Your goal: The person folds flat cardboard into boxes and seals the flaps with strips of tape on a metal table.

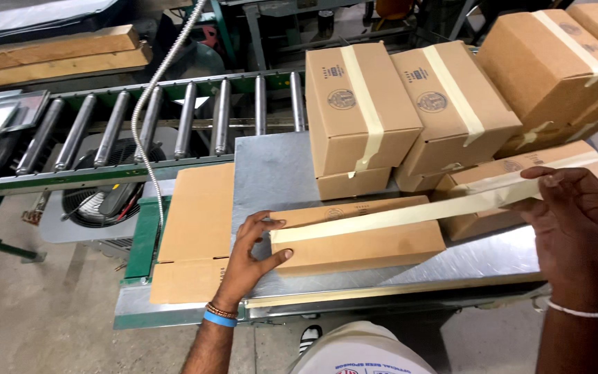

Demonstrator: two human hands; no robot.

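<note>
Left hand: I see my left hand (254,253) braced on the near-left end of the cardboard box (358,237), thumb on the front face, fingers (263,221) spread over the top, pressing down the tape's end
Right hand: my right hand (576,228) pinches the far end of the paper tape (410,212) between thumb and fingers
Box: flat, oblong, matte brown, lying on the grey metal tabletop (278,173) near its front edge
Tape: a pale tan strip, pulled taut along the box's top
Stack: taped boxes (410,111) of the same brown card, piled behind and to the right
Flat card: an unfolded sheet (195,228) lies over the tabletop's left edge
Conveyor: steel rollers (147,125) in a green frame, beyond the tabletop
</note>
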